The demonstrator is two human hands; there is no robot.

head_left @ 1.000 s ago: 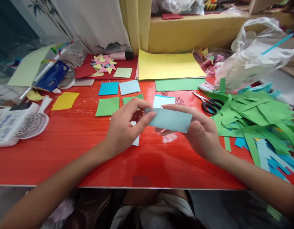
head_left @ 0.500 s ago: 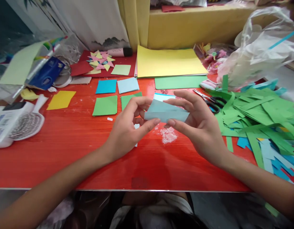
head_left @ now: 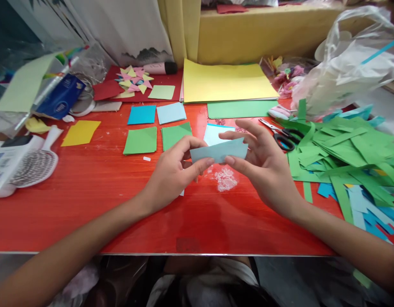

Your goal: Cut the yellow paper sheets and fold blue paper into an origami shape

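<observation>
Above the middle of the red table (head_left: 88,192) I hold a folded strip of light blue paper (head_left: 219,151) between both hands. My left hand (head_left: 173,172) pinches its left end with thumb and forefinger. My right hand (head_left: 264,164) pinches the right part, the other fingers spread. Behind the strip lies a light blue square (head_left: 216,133), and green squares (head_left: 141,140) lie to the left. A small white scuffed patch (head_left: 225,179) marks the table below the paper.
Black-handled scissors (head_left: 281,136) lie right of my hands, beside a heap of green and blue paper strips (head_left: 344,157). Yellow sheets (head_left: 225,82), paper stars (head_left: 135,81) and a plastic bag (head_left: 347,64) sit at the back. A hairbrush (head_left: 36,164) lies at the left.
The light blue piece has been tilted and folded narrower between my fingers, and both hands have drawn slightly closer to each other. The view shifted a little.
</observation>
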